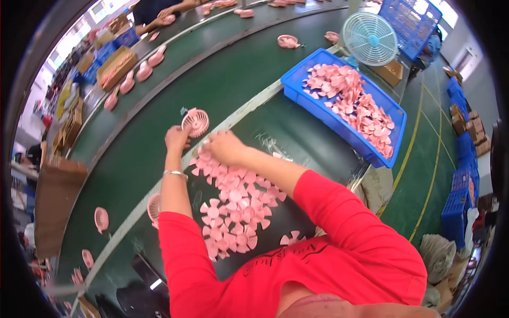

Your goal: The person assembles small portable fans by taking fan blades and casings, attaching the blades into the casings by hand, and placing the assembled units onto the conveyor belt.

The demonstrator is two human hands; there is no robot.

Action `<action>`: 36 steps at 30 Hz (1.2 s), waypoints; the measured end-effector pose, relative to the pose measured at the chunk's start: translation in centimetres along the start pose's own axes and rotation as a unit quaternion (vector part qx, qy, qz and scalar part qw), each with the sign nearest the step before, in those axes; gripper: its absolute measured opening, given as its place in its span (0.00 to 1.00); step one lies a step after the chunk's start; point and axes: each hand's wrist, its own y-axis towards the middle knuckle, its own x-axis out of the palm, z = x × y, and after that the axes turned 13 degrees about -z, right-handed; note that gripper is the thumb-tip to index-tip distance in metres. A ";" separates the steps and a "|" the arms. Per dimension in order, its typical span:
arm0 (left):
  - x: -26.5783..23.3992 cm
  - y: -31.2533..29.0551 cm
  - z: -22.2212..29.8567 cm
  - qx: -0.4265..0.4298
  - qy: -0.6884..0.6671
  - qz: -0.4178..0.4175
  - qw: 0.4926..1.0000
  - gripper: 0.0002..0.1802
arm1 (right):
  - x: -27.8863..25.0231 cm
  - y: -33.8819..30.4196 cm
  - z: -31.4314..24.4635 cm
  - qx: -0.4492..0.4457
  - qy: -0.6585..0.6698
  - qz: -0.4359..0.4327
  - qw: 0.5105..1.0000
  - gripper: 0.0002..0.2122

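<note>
My left hand (177,139), with a bracelet at its wrist, is closed on the edge of a round pink slotted fan housing (196,122). The housing is over the green belt, beside the pale rail. Just to the right, my right hand (226,148) has its fingers pinched together at the far end of a loose pile of pink fan blades (238,204). What those fingertips hold, if anything, is too small to make out. A single fan blade (292,238) lies apart from the pile, near my red shirt.
A blue crate (395,151) heaped with pink fan blades stands at the right, near a light-blue desk fan (370,38). Pink housings (101,219) lie along the green belt (132,175). Across it, a person's hand (165,20) holds a pink part. A pale rail (122,233) borders my worktop.
</note>
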 end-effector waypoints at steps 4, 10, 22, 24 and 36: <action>1.1 1.5 -0.3 -0.002 -0.062 0.006 0.998 0.09 | -0.6 0.1 0.3 0.018 0.007 -0.030 0.999 0.09; -0.8 -2.7 0.9 0.126 -0.343 -0.095 0.926 0.17 | -3.5 -2.0 2.6 0.052 0.079 0.149 0.984 0.14; 1.1 -20.9 4.5 0.257 -0.418 -0.085 0.867 0.24 | -9.3 -6.7 -7.6 -0.108 -0.019 0.296 0.949 0.11; 1.2 -22.2 4.8 0.245 -0.400 -0.042 0.882 0.22 | -9.5 -7.6 -8.2 -0.121 -0.018 0.293 0.948 0.13; 3.1 -30.3 2.3 0.251 -0.277 0.014 0.927 0.18 | -8.5 -12.7 -9.1 -0.036 0.451 -0.023 0.891 0.26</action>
